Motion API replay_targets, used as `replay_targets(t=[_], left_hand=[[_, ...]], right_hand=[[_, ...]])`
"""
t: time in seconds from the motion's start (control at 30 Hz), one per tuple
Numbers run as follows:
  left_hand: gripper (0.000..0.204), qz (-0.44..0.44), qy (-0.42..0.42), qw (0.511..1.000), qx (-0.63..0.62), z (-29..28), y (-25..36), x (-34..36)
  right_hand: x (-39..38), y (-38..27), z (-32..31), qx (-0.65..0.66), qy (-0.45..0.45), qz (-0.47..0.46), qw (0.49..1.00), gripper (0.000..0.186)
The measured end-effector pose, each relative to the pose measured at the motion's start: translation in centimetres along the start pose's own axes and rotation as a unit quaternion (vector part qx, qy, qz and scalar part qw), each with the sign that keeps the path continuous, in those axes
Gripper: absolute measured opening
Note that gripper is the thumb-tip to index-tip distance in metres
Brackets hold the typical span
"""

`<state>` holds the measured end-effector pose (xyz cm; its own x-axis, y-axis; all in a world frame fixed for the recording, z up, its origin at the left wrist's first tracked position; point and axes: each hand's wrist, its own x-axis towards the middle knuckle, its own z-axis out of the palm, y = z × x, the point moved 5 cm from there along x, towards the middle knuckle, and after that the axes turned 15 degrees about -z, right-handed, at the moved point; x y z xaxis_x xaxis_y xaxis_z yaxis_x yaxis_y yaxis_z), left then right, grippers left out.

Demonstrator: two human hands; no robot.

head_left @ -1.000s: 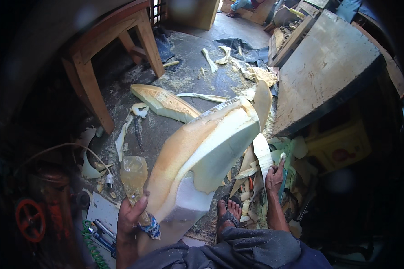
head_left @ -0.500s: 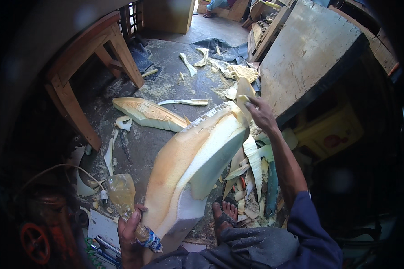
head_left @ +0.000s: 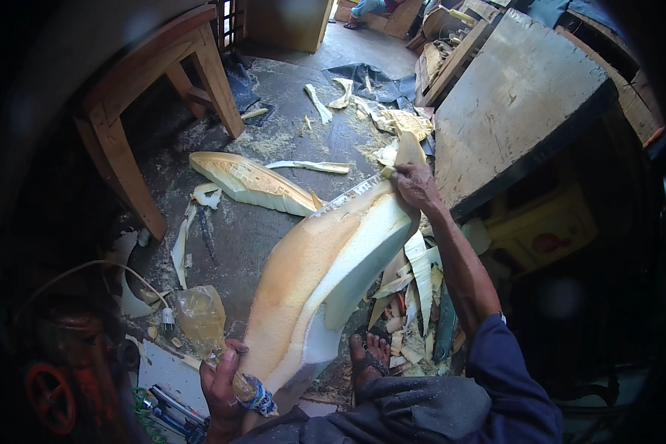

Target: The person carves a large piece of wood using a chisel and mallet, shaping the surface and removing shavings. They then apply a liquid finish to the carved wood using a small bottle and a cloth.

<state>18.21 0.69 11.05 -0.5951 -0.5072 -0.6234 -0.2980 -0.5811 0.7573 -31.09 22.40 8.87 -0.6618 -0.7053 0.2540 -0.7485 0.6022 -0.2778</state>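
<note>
A long, curved piece of seat foam (head_left: 292, 270), tan on top with white and grey sides, slants across in front of me. Its lower end rests near my lap. My left hand (head_left: 226, 377) is closed around a clear plastic bottle (head_left: 201, 314) with yellowish contents, beside the foam's lower end. A blue-and-white wrapping (head_left: 260, 398) shows on the bottle's narrow end below that hand. At the far end of the foam, my right hand (head_left: 416, 185) pinches a small pale-yellow foam scrap (head_left: 387, 172) against the white-marked edge.
Another carved foam piece (head_left: 251, 185) lies on the floor beyond. Foam offcuts (head_left: 419, 270) are heaped by my foot (head_left: 370, 355). A wooden stool (head_left: 115, 122) stands at left, a large worn board (head_left: 518, 103) at right. A white plug (head_left: 168, 318) on a cord lies near the bottle.
My right hand has moved slightly down and left, bringing the scrap onto the foam's far edge. My left hand still holds the bottle, and the whole view has shifted a little.
</note>
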Motion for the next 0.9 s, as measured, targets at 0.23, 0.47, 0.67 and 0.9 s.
replay_targets(t=[0.23, 0.47, 0.67, 0.9], left_hand=[[0.03, -0.002, 0.004, 1.0, -0.016, -0.1, -0.1, 0.0], [0.031, 0.01, 0.017, 1.0, -0.008, 0.2, 0.1, -0.3], [0.032, 0.01, 0.012, 1.0, -0.007, 0.3, 0.1, -0.3], [0.031, 0.013, 0.017, 1.0, 0.008, 0.4, 0.3, -0.4]], right_hand=[[-0.4, 1.2, -0.8, 0.114, 0.018, 0.121, 0.986, 0.037], [-1.1, 1.5, -0.8, 0.06, -0.023, 0.062, 0.996, 0.034], [-1.9, 0.9, -1.9, 0.074, 0.002, 0.048, 0.996, 0.032], [-3.6, 0.3, -2.8, -0.003, -0.009, 0.061, 0.998, 0.026]])
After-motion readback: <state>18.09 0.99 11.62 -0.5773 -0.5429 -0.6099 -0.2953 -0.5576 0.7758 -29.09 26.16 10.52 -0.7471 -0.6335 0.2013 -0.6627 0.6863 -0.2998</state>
